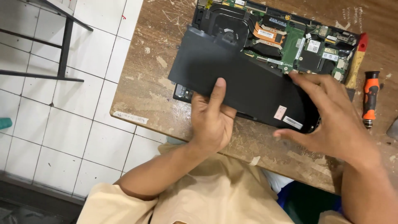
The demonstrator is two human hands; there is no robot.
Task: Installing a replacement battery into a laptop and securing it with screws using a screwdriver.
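An opened laptop (290,39) lies on a worn wooden table (145,83), its green circuit board, fan and copper heat pipe exposed. A long flat black battery pack (244,85) rests tilted over the laptop's near half. My left hand (211,120) grips the battery's near edge, thumb pressed on its top face. My right hand (331,116) holds the battery's right end, fingers spread over its far edge by the circuit board and thumb below its near corner. Small pale stickers sit near the battery's right end.
An orange and black screwdriver (370,97) lies on the table to the right of the laptop, beside a tool with a red tip (361,45). White floor tiles (62,124) and a black metal frame (64,45) are to the left.
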